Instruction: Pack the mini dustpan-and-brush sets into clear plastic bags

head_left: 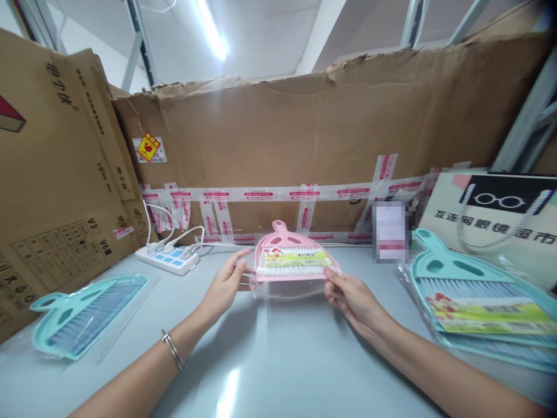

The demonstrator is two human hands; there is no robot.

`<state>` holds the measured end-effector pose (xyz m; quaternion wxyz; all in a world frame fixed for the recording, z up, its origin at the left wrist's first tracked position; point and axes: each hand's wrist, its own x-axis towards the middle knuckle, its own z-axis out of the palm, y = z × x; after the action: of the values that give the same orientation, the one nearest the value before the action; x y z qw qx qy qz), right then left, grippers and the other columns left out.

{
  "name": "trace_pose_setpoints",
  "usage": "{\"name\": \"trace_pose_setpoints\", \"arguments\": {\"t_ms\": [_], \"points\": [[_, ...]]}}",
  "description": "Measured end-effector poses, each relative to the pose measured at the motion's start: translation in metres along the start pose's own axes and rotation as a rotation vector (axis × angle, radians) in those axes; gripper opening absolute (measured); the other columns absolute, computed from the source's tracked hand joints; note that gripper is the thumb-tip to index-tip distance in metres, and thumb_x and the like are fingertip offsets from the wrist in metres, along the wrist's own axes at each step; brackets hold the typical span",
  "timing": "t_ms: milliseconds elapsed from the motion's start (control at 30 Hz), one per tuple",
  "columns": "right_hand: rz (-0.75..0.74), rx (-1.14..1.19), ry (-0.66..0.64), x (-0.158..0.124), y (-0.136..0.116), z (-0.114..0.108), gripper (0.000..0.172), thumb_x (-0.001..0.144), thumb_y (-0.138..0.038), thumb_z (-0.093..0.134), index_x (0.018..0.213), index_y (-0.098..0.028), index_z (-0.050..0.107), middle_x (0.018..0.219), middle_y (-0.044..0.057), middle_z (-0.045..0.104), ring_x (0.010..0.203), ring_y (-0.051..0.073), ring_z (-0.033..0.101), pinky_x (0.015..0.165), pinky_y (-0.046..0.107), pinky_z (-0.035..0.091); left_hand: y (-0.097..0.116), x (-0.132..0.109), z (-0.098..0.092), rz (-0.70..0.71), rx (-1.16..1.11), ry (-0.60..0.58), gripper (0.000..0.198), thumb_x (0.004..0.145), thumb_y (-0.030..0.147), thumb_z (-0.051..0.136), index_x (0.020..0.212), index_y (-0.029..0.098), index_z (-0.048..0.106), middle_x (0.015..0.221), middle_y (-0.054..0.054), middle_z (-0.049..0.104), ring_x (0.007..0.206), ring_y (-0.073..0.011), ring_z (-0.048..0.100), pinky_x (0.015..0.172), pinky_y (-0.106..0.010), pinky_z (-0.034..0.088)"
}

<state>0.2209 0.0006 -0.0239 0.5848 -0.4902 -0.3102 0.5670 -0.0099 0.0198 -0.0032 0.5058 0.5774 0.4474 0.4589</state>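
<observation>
A pink dustpan and brush set (292, 239) in a clear plastic bag is held up slightly above the table, handle pointing away from me. A yellow-green printed card (298, 256) lies across its white bristles. My right hand (352, 293) pinches the lower right corner of the bagged set between thumb and fingers. At the left edge, my left hand (228, 281) has its fingertips around the clear bag, partly seen through the film. A metal bracelet (173, 350) circles my left wrist.
Left on the table (278, 371) lies a bagged turquoise dustpan set (93, 313). More turquoise sets (483, 284) are stacked at right, before a printed carrier bag (496, 212). A power strip (167, 258) with plugged cables sits back left. Large cardboard (270, 139) walls the rear.
</observation>
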Motion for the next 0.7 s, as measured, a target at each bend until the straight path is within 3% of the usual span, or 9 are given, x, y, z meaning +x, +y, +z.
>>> {"name": "trace_pose_setpoints", "arguments": {"t_ms": [67, 133, 233, 333, 400, 433, 533, 600, 700], "points": [[-0.035, 0.014, -0.001, -0.001, -0.001, 0.0, 0.047, 0.042, -0.049, 0.082, 0.056, -0.016, 0.05, 0.037, -0.004, 0.05, 0.037, 0.005, 0.041, 0.037, 0.017, 0.033, 0.003, -0.004, -0.001, 0.124, 0.062, -0.163, 0.062, 0.076, 0.033, 0.062, 0.133, 0.029, 0.04, 0.114, -0.009, 0.061, 0.088, -0.0164, 0.065, 0.075, -0.032, 0.053], [-0.057, 0.001, -0.015, -0.002, -0.001, -0.001, 0.051, 0.039, -0.054, 0.081, 0.058, -0.016, 0.051, 0.036, -0.004, 0.05, 0.036, 0.005, 0.04, 0.037, 0.017, 0.031, 0.002, -0.007, 0.001, 0.213, 0.196, -0.268, 0.066, 0.069, 0.025, 0.069, 0.131, 0.031, 0.045, 0.126, -0.011, 0.053, 0.105, -0.021, 0.058, 0.082, -0.034, 0.052], [-0.061, -0.08, -0.069, -0.003, 0.0, 0.0, 0.053, 0.044, -0.06, 0.077, 0.058, -0.016, 0.05, 0.034, -0.003, 0.05, 0.034, 0.006, 0.039, 0.036, 0.018, 0.031, -0.006, -0.009, 0.01, 0.273, 0.306, -0.107, 0.046, 0.067, 0.028, 0.071, 0.112, 0.025, 0.063, 0.117, -0.009, 0.058, 0.112, -0.0232, 0.052, 0.089, -0.036, 0.049], [-0.059, -0.197, -0.162, -0.003, -0.001, -0.001, 0.051, 0.054, -0.061, 0.071, 0.064, -0.016, 0.052, 0.039, 0.0, 0.054, 0.036, 0.009, 0.045, 0.04, 0.021, 0.037, -0.012, -0.008, 0.016, 0.238, 0.191, 0.086, 0.03, 0.075, 0.038, 0.063, 0.098, 0.02, 0.07, 0.109, -0.008, 0.062, 0.102, -0.0211, 0.058, 0.084, -0.034, 0.053], [-0.098, -0.169, -0.25, -0.003, -0.001, -0.002, 0.055, 0.059, -0.059, 0.071, 0.088, -0.016, 0.055, 0.063, 0.004, 0.067, 0.051, 0.013, 0.059, 0.051, 0.025, 0.047, -0.014, -0.007, 0.016, 0.24, 0.113, 0.158, 0.03, 0.076, 0.041, 0.061, 0.092, 0.019, 0.072, 0.107, -0.007, 0.062, 0.098, -0.0205, 0.06, 0.078, -0.032, 0.055], [-0.135, -0.128, -0.312, -0.002, 0.0, -0.003, 0.066, 0.056, -0.057, 0.074, 0.104, -0.018, 0.05, 0.081, 0.006, 0.07, 0.064, 0.016, 0.064, 0.06, 0.028, 0.051, -0.014, -0.007, 0.016, 0.258, 0.093, 0.19, 0.03, 0.076, 0.042, 0.061, 0.09, 0.018, 0.073, 0.105, -0.007, 0.063, 0.097, -0.0206, 0.06, 0.076, -0.031, 0.056], [-0.255, -0.097, -0.452, 0.0, 0.006, -0.003, 0.109, 0.044, -0.044, 0.085, 0.132, -0.03, 0.021, 0.127, 0.011, 0.055, 0.099, 0.022, 0.062, 0.083, 0.038, 0.05, -0.014, -0.007, 0.014, 0.326, 0.103, 0.243, 0.03, 0.075, 0.043, 0.062, 0.087, 0.017, 0.074, 0.1, -0.007, 0.066, 0.097, -0.0216, 0.06, 0.075, -0.03, 0.056], [-0.302, -0.151, -0.39, 0.001, 0.012, -0.003, 0.112, 0.046, -0.039, 0.085, 0.135, -0.031, 0.016, 0.13, 0.013, 0.051, 0.105, 0.023, 0.059, 0.089, 0.04, 0.048, -0.014, -0.008, 0.014, 0.341, 0.11, 0.237, 0.031, 0.075, 0.041, 0.062, 0.093, 0.018, 0.073, 0.105, -0.007, 0.066, 0.101, -0.0222, 0.059, 0.079, -0.03, 0.054], [-0.305, -0.15, -0.215, 0.006, 0.016, -0.004, 0.095, 0.059, -0.044, 0.076, 0.134, -0.026, 0.021, 0.119, 0.012, 0.06, 0.101, 0.024, 0.062, 0.091, 0.044, 0.045, -0.017, -0.007, 0.016, 0.305, 0.006, 0.159, 0.051, 0.077, 0.035, 0.062, 0.125, 0.022, 0.054, 0.112, -0.007, 0.066, 0.101, -0.0198, 0.061, 0.086, -0.031, 0.051]]}}
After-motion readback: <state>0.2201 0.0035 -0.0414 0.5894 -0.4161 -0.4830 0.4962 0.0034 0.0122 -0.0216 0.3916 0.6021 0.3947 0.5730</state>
